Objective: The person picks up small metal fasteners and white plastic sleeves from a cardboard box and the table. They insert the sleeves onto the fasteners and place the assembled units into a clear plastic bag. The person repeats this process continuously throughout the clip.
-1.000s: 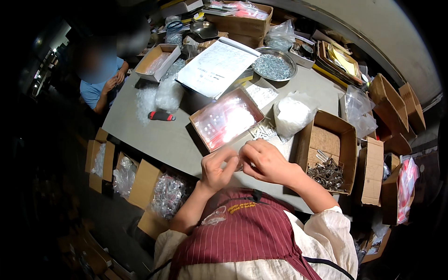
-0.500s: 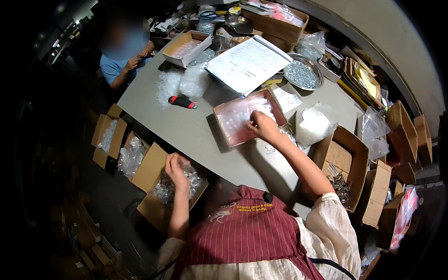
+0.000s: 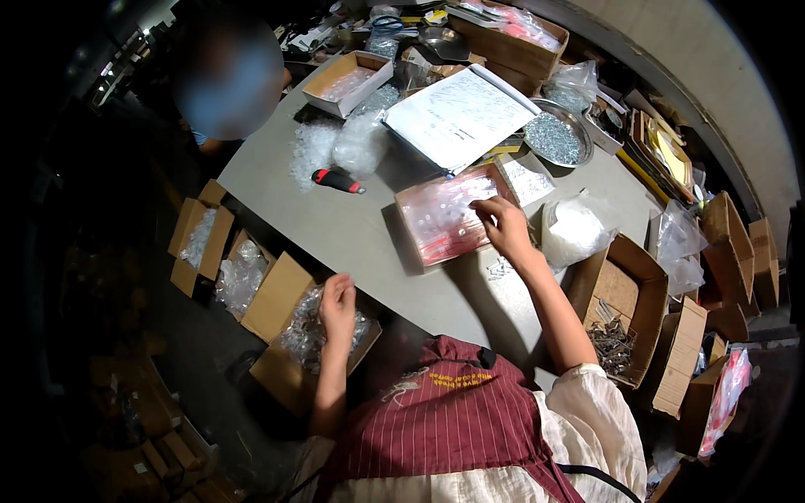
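Note:
My right hand (image 3: 506,228) hovers at the right side of a shallow cardboard box (image 3: 408,235), its fingers bent together; whatever they may pinch is too small to make out. Inside the box lie flat clear plastic pieces with pinkish-red parts (image 3: 457,240). My left hand (image 3: 338,308) is raised over an open carton (image 3: 281,381) below the table edge, fingers curled in and their grip unclear. Clear plastic packets (image 3: 303,335) fill that carton. Small metal pieces (image 3: 501,268) lie on the table near my right wrist.
A red-and-black tool (image 3: 338,181) lies beside clear plastic pieces (image 3: 312,151). Behind the shallow box rests a paper-covered clipboard (image 3: 461,113); a metal bowl of hardware (image 3: 553,138) stands right of it. A white bag (image 3: 574,230) and a carton of metal parts (image 3: 616,344) flank my right arm.
My right hand has shifted a little right within the shallow box. My left hand has lifted slightly away from the packets. The view has shifted, and the person opposite has leaned forward.

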{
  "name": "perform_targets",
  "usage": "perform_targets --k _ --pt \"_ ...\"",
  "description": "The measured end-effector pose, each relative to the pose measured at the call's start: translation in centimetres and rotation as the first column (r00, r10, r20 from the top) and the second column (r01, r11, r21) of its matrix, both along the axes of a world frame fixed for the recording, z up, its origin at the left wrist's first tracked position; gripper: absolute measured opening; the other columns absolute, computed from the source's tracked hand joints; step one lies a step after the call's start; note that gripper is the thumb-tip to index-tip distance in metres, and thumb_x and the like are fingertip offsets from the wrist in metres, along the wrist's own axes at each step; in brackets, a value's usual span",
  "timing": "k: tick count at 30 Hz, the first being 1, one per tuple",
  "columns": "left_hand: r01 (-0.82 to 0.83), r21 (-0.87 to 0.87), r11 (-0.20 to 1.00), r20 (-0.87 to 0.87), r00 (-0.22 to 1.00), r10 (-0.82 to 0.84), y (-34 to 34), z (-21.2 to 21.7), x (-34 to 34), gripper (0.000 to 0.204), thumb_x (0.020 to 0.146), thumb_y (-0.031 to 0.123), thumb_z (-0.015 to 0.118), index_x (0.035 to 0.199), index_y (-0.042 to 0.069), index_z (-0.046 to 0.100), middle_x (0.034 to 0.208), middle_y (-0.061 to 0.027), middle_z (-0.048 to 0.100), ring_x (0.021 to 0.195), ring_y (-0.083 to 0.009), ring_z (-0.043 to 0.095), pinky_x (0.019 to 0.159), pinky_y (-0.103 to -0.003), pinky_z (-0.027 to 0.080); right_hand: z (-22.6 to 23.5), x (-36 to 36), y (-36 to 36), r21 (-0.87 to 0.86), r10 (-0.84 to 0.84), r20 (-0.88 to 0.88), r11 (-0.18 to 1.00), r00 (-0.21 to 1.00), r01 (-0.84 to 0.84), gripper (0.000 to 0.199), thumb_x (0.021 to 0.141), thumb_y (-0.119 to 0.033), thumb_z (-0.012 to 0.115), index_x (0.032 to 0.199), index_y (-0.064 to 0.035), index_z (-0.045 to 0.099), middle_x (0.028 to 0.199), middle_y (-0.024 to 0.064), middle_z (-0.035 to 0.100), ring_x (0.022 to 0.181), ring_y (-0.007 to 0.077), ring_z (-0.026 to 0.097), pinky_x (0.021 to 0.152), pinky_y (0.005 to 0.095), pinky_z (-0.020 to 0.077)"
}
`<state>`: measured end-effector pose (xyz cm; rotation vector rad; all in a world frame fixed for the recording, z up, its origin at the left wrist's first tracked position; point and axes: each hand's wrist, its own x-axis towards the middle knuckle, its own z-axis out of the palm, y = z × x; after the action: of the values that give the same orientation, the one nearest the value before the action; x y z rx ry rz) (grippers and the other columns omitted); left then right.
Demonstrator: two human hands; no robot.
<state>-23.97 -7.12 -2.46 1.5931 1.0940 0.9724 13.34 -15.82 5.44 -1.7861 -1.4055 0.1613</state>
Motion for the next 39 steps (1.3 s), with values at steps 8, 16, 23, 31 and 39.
perform_targets --k 8,16,23,31,39 --pt "0.541 0.124 0.832 -0.171 0.837 -0.52 -3.4 12.6 13.2 0.033 0.09 0.011 0.072 0.121 0.004 0.065 0.104 -0.0175 0.071 0.097 -0.031 0.072 0.08 -0.039 0.056 6.0 -5.6 -5.9 -0.024 0.241 -0.273 0.966 0.931 -0.257 0.027 0.091 -0.004 0.068 0.118 -0.0035 0.068 0.099 0.014 0.07 0.091 0.0266 0.069 0.081 0.0365 0.0541" --pt "0.577 -0.126 0.807 -0.186 0.786 -0.59 -5.1 9.4 14.6 0.022 0.1 0.014 0.057 0.115 0.003 0.07 0.084 -0.0149 0.073 0.073 -0.0256 0.073 0.069 -0.037 0.056 -7.3 -2.1 -10.9 -0.242 -0.212 0.077 0.944 0.974 0.224 0.015 0.083 -0.014 0.068 0.092 -0.0033 0.064 0.086 0.0221 0.061 0.084 0.0437 0.06 0.075 0.0508 0.0496" --pt "0.652 0.197 0.732 -0.333 0.747 -0.575 -5.4 8.0 14.0 0.024 0.096 0.012 0.062 0.117 0.009 0.073 0.097 -0.0117 0.072 0.091 -0.0241 0.069 0.077 -0.033 0.053 -9.7 -3.4 -11.7 -0.26 -0.084 0.513 0.933 0.854 0.248 0.008 0.08 -0.01 0.064 0.087 -0.0066 0.062 0.082 0.0153 0.059 0.083 0.0346 0.061 0.072 0.0463 0.049" --pt "0.606 0.094 0.79 -0.286 0.777 -0.562 -5.9 11.4 13.9 0.013 0.087 0.011 0.075 0.097 0.004 0.077 0.086 -0.0144 0.074 0.076 -0.0243 0.072 0.065 -0.034 0.054 -5.7 -3.2 -14.1 -0.41 -0.002 0.337 0.9 0.941 0.149 0.023 0.072 -0.018 0.076 0.09 -0.0047 0.071 0.087 0.0136 0.066 0.086 0.0292 0.066 0.074 0.0408 0.0507" --pt "0.669 0.093 0.737 -0.155 0.741 -0.653 -6.5 11.2 15.8 0.017 0.083 0.017 0.078 0.089 0.003 0.069 0.093 -0.0087 0.07 0.081 -0.0195 0.068 0.069 -0.032 0.051 6.1 -4.8 -13.3 0.063 -0.136 -0.091 0.988 0.987 0.142 0.012 0.084 -0.011 0.074 0.091 -0.0029 0.07 0.084 0.0112 0.065 0.083 0.0317 0.062 0.076 0.0417 0.0462"
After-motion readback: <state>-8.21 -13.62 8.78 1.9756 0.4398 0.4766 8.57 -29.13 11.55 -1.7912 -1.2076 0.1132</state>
